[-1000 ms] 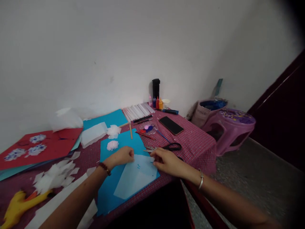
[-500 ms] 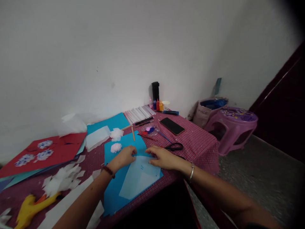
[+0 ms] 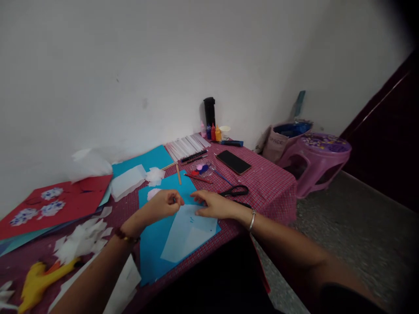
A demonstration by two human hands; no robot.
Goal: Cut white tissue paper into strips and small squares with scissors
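Observation:
A thin white translucent paper (image 3: 188, 233) lies folded on a blue card sheet (image 3: 153, 242) near the table's front edge. My left hand (image 3: 162, 205) is curled above the paper's far left corner, fingers pinched together; whether they grip the paper's edge I cannot make out. My right hand (image 3: 212, 205) lies flat on the paper's far edge, fingers stretched out and pressing it down. A small crumpled white tissue ball (image 3: 151, 193) sits just behind my left hand.
Black scissors (image 3: 235, 191), a paint palette (image 3: 201, 168), brushes, a phone (image 3: 233, 162), paint bottles (image 3: 212, 132) and a black flask (image 3: 209, 111) stand further back. Red card with white flowers (image 3: 49, 205) and paper scraps (image 3: 81, 240) lie left. A pink stool (image 3: 319, 163) stands right.
My right hand has slid left along the paper's far edge, closer to my left hand. My left hand has lifted slightly. The view has shifted a little.

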